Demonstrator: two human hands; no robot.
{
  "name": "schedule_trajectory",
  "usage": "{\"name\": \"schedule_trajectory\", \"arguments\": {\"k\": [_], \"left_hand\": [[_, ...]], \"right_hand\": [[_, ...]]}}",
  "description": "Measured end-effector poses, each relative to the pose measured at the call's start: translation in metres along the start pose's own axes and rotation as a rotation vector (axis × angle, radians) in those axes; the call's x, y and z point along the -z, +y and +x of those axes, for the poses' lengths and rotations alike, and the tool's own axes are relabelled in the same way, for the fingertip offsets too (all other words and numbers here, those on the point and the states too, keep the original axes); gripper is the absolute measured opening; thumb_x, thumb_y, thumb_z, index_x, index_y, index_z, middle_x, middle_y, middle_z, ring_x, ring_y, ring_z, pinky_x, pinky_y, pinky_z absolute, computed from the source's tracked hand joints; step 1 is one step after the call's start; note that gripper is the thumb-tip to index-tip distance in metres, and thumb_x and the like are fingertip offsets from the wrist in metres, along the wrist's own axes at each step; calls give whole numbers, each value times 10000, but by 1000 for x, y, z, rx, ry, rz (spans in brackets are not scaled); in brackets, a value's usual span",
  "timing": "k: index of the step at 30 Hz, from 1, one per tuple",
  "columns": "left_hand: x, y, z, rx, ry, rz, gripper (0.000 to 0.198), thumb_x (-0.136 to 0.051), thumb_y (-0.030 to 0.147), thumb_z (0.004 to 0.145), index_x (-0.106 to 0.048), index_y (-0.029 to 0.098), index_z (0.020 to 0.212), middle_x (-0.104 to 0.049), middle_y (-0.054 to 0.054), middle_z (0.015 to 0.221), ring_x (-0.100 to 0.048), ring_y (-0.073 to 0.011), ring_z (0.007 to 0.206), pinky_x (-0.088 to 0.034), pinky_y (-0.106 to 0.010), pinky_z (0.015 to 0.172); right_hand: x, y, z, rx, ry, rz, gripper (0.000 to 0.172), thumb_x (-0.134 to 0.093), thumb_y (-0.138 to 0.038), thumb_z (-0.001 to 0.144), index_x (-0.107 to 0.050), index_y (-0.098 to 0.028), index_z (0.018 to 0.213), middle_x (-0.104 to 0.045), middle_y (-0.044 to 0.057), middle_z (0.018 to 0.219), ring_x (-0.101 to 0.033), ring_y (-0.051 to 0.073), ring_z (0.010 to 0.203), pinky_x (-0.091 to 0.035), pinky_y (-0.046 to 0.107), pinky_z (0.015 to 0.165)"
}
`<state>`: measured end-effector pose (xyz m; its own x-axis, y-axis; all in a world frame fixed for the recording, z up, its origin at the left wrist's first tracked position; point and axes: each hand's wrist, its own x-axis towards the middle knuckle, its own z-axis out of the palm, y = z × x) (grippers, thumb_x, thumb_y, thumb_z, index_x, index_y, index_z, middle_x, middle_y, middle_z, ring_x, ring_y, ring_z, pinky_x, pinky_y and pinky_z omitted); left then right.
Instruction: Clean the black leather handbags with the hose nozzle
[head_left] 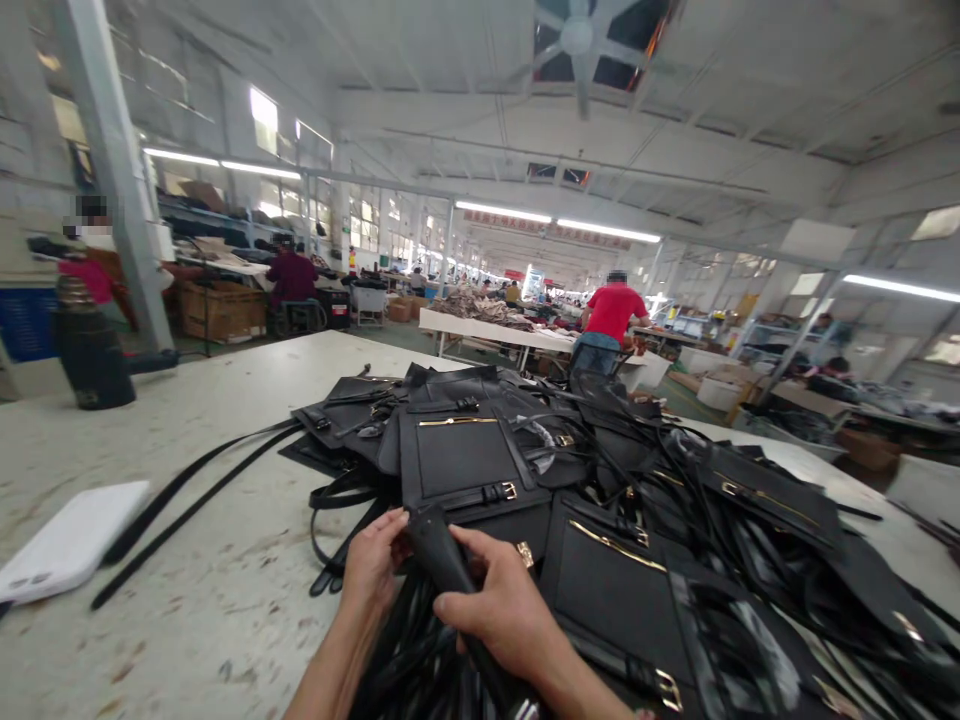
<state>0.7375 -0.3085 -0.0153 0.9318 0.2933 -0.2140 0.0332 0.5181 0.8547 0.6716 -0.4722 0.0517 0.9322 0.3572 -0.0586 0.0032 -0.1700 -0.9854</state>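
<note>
A broad black leather strap piece (437,552) is between my two hands, low in the middle of the view. My left hand (377,560) is closed, pinching the piece at its upper left edge. Around the same piece from the right, my right hand (501,598) is closed, its thumb lying over the front. The lower end of the piece runs down out of view, near a shiny metal part. Just beyond my hands lies a black bag (469,460) with a gold zipper and a buckled strap. Loose black straps (401,650) bunch beneath my hands.
More black bags (611,570) are heaped across the pale table (225,520), to the right. A white flat device (71,540) and a dark heat gun-like tool (94,350) are at left. A person in red (615,310) works at another table beyond.
</note>
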Motion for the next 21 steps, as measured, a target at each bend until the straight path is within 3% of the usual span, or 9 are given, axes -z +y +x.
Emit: {"name": "schedule_trajectory", "arguments": {"k": [3, 8, 14, 18, 21], "left_hand": [[2, 2, 3, 14, 3, 10, 239, -707, 215, 459, -617, 131, 664, -620, 6, 536, -536, -113, 449, -397, -214, 456], [4, -8, 1, 37, -24, 54, 263, -717, 168, 463, -634, 118, 707, -656, -18, 616, -575, -131, 503, -448, -233, 491], [-5, -15, 7, 9, 72, 61, 188, -665, 87, 532, -631, 126, 713, -648, -3, 634, -565, -112, 497, -457, -205, 446], [-6, -6, 13, -30, 125, 50, 113, -601, 91, 611, -618, 144, 710, -623, 21, 614, -554, -101, 498, -476, -201, 439], [-12, -1, 6, -44, 30, -11, 107, -572, 151, 687, -620, 159, 782, -649, 6, 709, -598, -136, 598, -537, -282, 517]], "right_hand": [[-2, 3, 6, 34, 33, -17, 595, -656, -211, 577, -552, -175, 1162, -603, -31, 686, -472, 83, 439, -414, 180, 407], [4, 2, 17, 4, 39, 130, 641, -646, -215, 587, -496, -162, 1208, -606, -25, 659, -485, 89, 364, -404, 189, 336], [18, -4, 14, 68, 122, 271, 602, -668, -175, 572, -531, -169, 1158, -584, -47, 600, -480, 76, 341, -396, 167, 306], [56, -1, 3, 51, 297, 359, 699, -673, -212, 592, -425, -144, 1243, -586, -51, 561, -506, 106, 325, -413, 192, 286], [96, 15, 5, 28, 429, 358, 694, -666, -254, 615, -400, -128, 1244, -569, -61, 485, -512, 126, 317, -431, 212, 292]]}}
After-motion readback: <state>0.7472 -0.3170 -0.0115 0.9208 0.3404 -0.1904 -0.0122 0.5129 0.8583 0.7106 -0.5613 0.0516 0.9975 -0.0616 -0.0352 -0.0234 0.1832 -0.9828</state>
